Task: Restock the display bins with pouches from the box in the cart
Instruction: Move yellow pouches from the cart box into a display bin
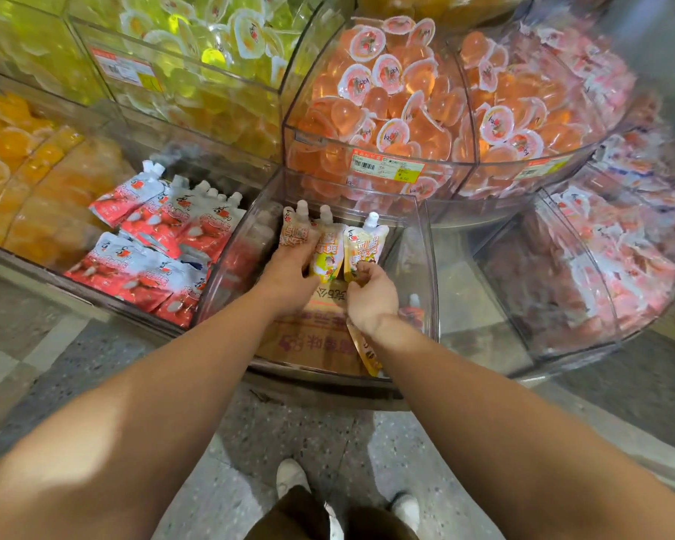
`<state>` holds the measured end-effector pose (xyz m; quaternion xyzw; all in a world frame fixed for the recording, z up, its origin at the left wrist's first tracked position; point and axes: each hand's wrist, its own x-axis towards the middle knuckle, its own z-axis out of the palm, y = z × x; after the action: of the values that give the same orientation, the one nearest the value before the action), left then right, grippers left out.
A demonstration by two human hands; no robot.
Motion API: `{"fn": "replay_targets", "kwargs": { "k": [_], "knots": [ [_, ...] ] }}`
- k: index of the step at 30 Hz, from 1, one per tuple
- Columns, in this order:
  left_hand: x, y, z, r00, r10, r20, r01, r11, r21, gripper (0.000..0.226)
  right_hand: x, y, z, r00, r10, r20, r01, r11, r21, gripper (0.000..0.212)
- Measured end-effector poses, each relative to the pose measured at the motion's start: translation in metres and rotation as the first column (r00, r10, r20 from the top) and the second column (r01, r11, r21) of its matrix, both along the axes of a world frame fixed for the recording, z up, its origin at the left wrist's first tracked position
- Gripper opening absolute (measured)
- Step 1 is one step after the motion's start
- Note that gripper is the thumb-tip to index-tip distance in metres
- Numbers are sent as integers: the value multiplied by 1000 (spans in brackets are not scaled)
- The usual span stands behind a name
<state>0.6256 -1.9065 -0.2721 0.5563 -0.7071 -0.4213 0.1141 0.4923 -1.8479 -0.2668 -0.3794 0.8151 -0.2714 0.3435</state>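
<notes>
A clear display bin (425, 243) stands low in the middle, lined with a flat piece of printed cardboard (308, 341). Three spouted yellow-and-white pouches stand against its back wall. My left hand (291, 267) reaches in and presses its straight fingers on the left pouch (293, 228) and the middle pouch (326, 255). My right hand (371, 296) pinches the bottom of the right pouch (363, 243) with curled fingers. Another yellow pouch (365, 354) lies under my right wrist at the bin's front. The box and cart are out of view.
The bin to the left holds red-and-white spouted pouches (160, 243). Above are bins of orange jelly cups (398, 95) and yellow jelly cups (211, 40). A clear bin of pink packets (601, 267) sits to the right. My shoes (289, 477) stand on the speckled floor.
</notes>
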Motion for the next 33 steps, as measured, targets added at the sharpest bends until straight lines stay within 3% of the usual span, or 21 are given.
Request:
{"fn": "replay_targets", "kwargs": {
  "k": [4, 8, 11, 14, 18, 24, 33],
  "knots": [
    [-7, 20, 35, 993, 109, 41, -108, 994, -19, 61, 1, 10, 26, 996, 81, 38, -78, 995, -65, 39],
    [-37, 41, 72, 987, 149, 52, -138, 974, -179, 55, -13, 34, 75, 990, 131, 47, -112, 951, -287, 31],
    [-82, 69, 99, 985, 138, 100, -102, 947, -304, 45, -57, 68, 112, 996, 87, -16, -87, 931, -353, 32],
    [-146, 118, 116, 988, 91, 129, -35, 923, -382, 43, -133, 127, 124, 996, 3, -91, -33, 943, -330, 38],
    [-260, 208, 118, 961, -117, 250, 214, 888, -406, 53, -251, 239, 116, 979, -114, -166, 84, 981, -174, 52],
    [-448, 357, 121, 819, -488, 301, 573, 673, -467, 56, -399, 408, 121, 878, -409, -249, 387, 912, -132, 51],
    [-669, 540, 92, 471, -802, 368, 866, 340, -367, 64, -553, 625, 92, 601, -781, -167, 778, 620, -102, 49]
  ]
}}
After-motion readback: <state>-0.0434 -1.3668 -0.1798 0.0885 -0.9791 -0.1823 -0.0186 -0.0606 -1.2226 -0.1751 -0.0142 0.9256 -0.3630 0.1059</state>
